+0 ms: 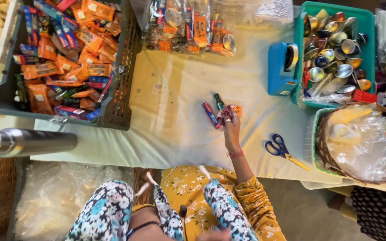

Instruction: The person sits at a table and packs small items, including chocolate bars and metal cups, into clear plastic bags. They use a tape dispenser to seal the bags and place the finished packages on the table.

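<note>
Head view: one right hand over a pale cloth-covered table.
Fingers: curled on an orange packet.
Beside fingertips: one blue bar, one green bottle.
Right of fingers: one pair of scissors.
Left hand: unseen.

Right hand stretched out over the white cloth, fingers resting on a small cluster of sweets: orange packet, blue-and-red bar, little green bottle. Dark crate of orange snack packs far left, blue tape dispenser and blue-handled scissors to the right. Left hand low down near the lap, barely visible
</note>
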